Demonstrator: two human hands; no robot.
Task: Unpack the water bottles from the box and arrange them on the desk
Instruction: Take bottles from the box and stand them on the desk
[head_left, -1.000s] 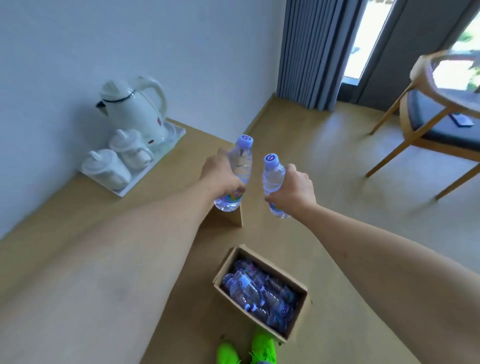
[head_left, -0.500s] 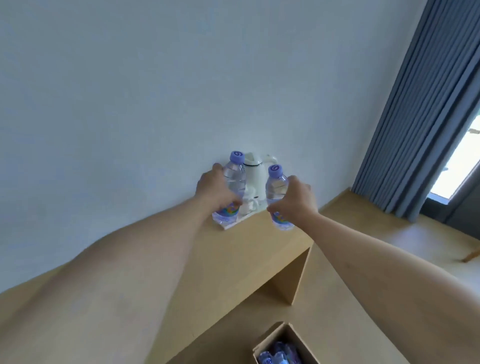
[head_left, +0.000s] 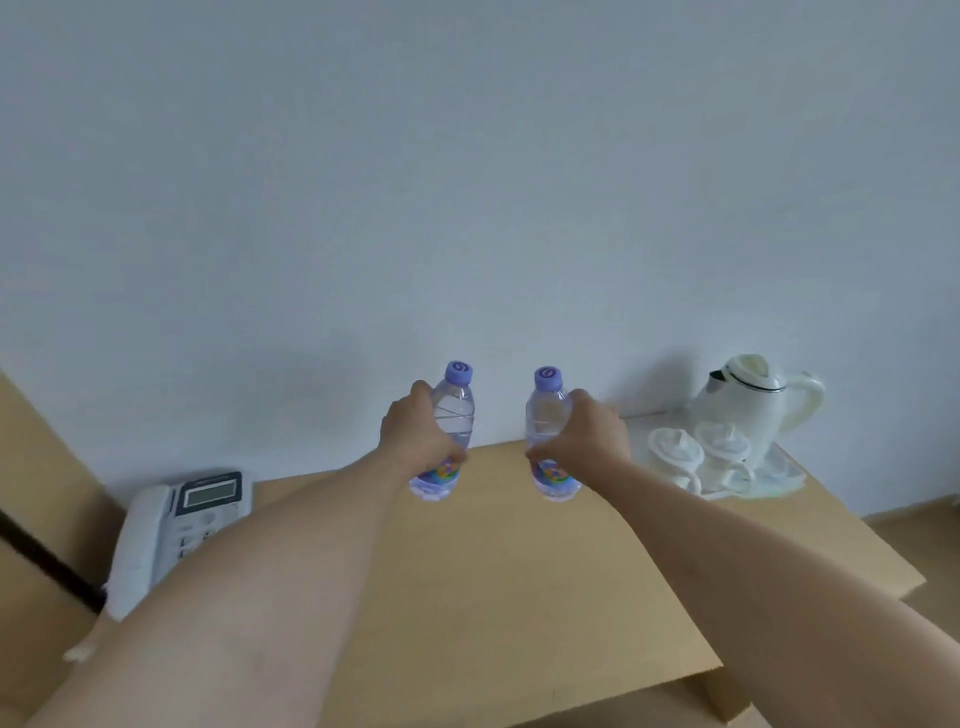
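Two upright water bottles, the left bottle (head_left: 451, 431) and the right bottle (head_left: 549, 436), were apart over the tabletop's (head_left: 519, 597) far edge at twelve o'clock, each clasped by a grip: left hand (head_left: 418, 434), right hand (head_left: 587, 436). Bare wood lay between the phone (head_left: 171, 530) at nine o'clock and the kettle tray (head_left: 774, 480) at two o'clock.

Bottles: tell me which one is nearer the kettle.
The bottle in the right hand; the kettle stands on its side, while the left hand's bottle is nearer the phone.
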